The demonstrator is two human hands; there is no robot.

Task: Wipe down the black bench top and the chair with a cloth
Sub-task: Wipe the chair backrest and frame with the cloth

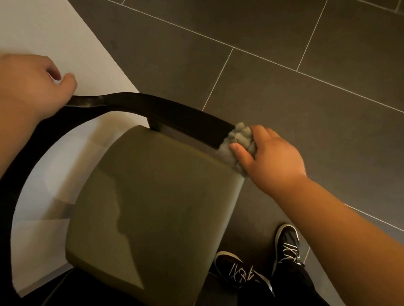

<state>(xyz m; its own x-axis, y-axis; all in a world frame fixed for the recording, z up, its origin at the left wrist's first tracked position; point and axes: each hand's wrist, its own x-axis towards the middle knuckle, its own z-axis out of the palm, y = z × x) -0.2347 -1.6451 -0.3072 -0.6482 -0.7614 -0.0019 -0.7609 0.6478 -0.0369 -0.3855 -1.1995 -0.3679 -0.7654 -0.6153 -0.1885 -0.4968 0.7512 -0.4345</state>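
Right hand [271,157] holds bunched grey cloth [240,136] against the chair [167,110]

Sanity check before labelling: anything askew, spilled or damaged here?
Nothing spilled or broken. One oddity: a pale streak on the black chair rail beside the left hand; dust, wetness or glare, cannot tell. The right hand grips the cloth at the rail's other end.

Indoor room, dark tiled floor [283,34], cushioned chair [152,207]

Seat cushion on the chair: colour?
The seat cushion is plain olive green; head view.
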